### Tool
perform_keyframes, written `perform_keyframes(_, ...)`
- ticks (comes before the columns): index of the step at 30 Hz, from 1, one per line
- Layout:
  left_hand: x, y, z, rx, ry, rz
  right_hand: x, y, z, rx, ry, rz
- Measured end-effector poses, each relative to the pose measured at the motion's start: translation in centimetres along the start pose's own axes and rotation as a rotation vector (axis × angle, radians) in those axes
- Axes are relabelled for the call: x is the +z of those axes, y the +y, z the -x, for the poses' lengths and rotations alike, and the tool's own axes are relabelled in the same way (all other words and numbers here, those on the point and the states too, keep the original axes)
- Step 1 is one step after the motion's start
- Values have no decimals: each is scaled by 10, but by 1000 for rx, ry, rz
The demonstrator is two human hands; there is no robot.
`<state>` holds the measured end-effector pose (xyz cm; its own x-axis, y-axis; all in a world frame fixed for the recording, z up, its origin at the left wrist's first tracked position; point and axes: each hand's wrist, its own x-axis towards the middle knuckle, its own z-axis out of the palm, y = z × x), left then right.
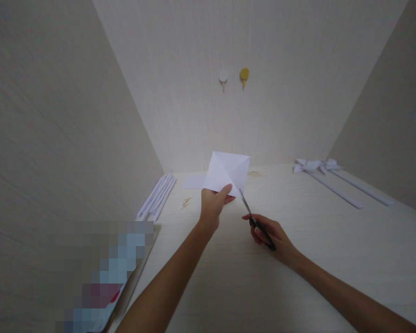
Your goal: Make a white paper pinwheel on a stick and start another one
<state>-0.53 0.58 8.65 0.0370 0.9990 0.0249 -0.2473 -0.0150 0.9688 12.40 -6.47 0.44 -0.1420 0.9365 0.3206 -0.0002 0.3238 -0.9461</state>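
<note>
A white square of paper with diagonal creases is pinched at its lower edge by my left hand, thumb on top and fingers underneath. My right hand grips black-handled scissors. Their metal blades point up and left, at the paper's lower right corner. Whether the blades have cut into the paper is too small to tell. Behind my left hand another white sheet lies on the table, partly covered by the held square.
Several rolled white paper sticks lie at the left. Two paper pinwheels on paper sticks rest at the right. A white hook and a yellow hook are on the back wall. A blurred-out object stands at lower left.
</note>
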Motion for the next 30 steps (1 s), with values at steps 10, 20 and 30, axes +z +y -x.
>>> perform_keyframes(10,1,0,1,-6,6,4,0,1,1,9,14,-4)
perform_keyframes(20,2,-1,2,12,16,0,0,-1,1,15,20,24)
perform_keyframes(30,2,0,3,22,2,25,1,-2,1,27,36,30)
